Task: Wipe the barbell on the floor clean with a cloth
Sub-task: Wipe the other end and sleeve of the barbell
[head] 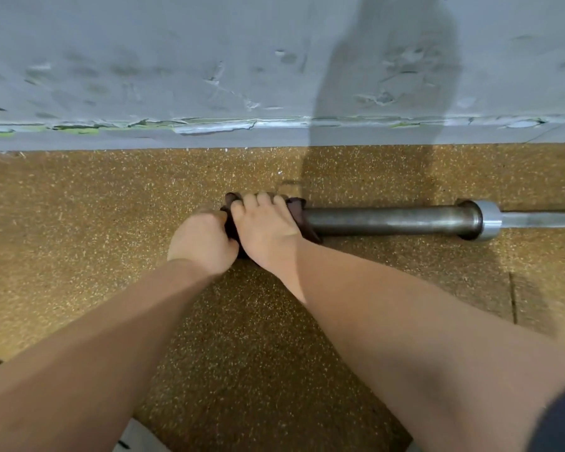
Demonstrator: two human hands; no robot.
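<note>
A grey steel barbell (382, 220) lies on the speckled brown floor, parallel to the wall. Its thick sleeve runs from the middle of the view to a collar (480, 220) at the right, and the thinner shaft goes off the right edge. A dark brown cloth (297, 208) is wrapped over the sleeve's left end. My right hand (268, 230) lies over the cloth with its fingers curled across the top of the bar. My left hand (201, 244) is closed on the bunched cloth at the very tip of the sleeve. Both hands hide the end of the bar.
A grey painted wall (209, 76) with peeling patches rises just behind the barbell, leaving a narrow strip of floor (79, 197) between them. A seam (513, 301) in the floor mat runs at the right. A shadow falls on the wall above the bar.
</note>
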